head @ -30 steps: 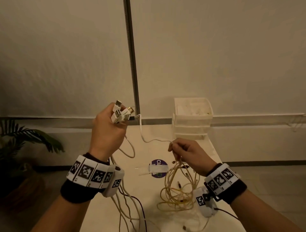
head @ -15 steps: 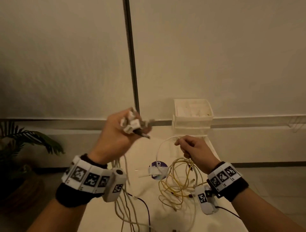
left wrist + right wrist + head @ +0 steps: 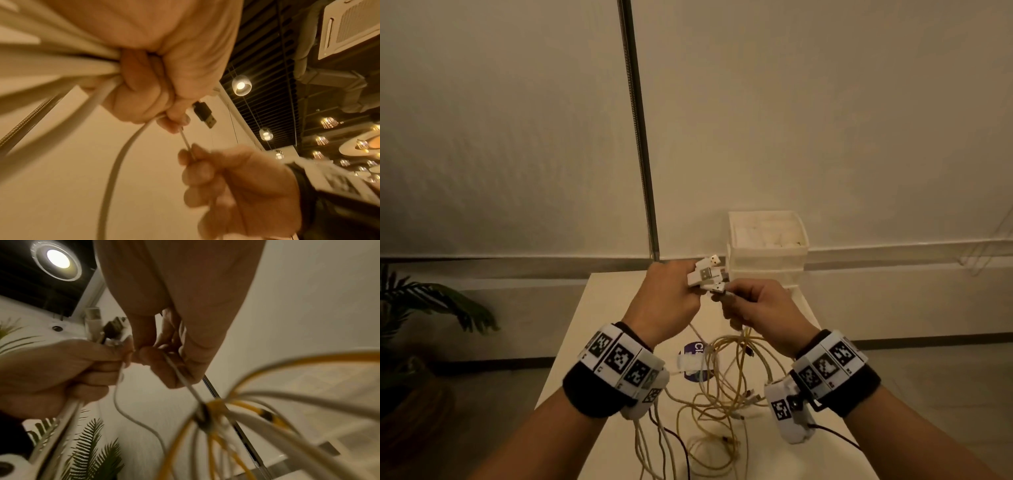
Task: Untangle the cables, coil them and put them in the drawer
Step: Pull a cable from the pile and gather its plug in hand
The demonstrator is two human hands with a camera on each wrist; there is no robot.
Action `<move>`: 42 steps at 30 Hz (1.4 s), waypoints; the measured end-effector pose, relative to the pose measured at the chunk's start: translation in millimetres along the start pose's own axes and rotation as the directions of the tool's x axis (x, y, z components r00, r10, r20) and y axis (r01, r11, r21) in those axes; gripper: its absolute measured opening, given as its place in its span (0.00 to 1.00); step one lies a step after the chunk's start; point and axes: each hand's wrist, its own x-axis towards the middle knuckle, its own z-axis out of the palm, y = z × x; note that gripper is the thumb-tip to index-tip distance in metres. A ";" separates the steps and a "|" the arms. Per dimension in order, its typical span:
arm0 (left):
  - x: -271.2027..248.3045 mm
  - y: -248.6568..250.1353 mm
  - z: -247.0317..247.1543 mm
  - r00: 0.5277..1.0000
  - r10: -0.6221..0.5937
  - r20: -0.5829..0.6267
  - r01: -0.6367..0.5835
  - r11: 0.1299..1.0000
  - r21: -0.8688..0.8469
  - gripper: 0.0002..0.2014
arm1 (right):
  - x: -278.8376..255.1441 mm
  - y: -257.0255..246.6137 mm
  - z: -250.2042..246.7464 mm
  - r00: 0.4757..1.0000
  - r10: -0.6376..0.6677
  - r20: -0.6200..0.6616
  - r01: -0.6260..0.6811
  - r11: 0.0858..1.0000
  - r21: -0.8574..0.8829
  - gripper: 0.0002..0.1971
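Note:
My left hand (image 3: 681,291) is raised over the table and grips a bunch of white cables just below their USB plugs (image 3: 707,274). The cables' lengths (image 3: 654,442) hang down past my wrist. In the left wrist view the fist (image 3: 144,84) is closed round the strands, and a black plug (image 3: 204,114) sticks out. My right hand (image 3: 736,303) is close beside it and pinches a thin white cable (image 3: 187,142) near the plugs. A tangle of yellow cables (image 3: 729,380) hangs from my right hand onto the table. The white drawer unit (image 3: 767,263) stands behind my hands.
The narrow white table (image 3: 599,329) bears a purple round sticker (image 3: 693,349) under a strip of tape. A metal pole (image 3: 640,137) rises at the table's far edge. A potted plant (image 3: 431,308) stands on the floor at the left.
My left hand has come down and to the right with the plugs. My right hand has risen to meet it. The slack white loop between them is gone.

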 end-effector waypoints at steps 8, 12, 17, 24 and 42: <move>1.3 6.8 -37.1 0.907 -0.127 -0.402 0.051 0.979 -0.196 0.08 | -2.1 52.7 -5.2 0.969 0.063 0.237 0.039 0.915 -0.402 0.10; 6.3 2.3 -88.4 0.801 -0.104 -0.589 -0.016 0.981 -0.194 0.07 | -13.8 94.8 -16.4 0.994 0.096 0.060 -0.079 0.969 -0.236 0.12; 3.0 -14.2 -88.1 0.737 -0.144 -0.660 -0.017 0.973 -0.231 0.07 | -4.9 103.1 -18.3 0.996 0.087 0.009 -0.083 0.976 -0.200 0.13; -10.5 -50.2 -77.3 0.776 -0.226 -0.588 0.122 0.970 -0.212 0.06 | -1.0 108.9 -27.9 0.993 0.030 -0.118 -0.066 0.946 -0.317 0.08; -20.7 -65.6 -79.7 0.780 -0.151 -0.608 0.014 0.974 -0.224 0.11 | -19.1 86.3 -30.7 0.990 0.018 -0.141 -0.070 0.926 -0.370 0.10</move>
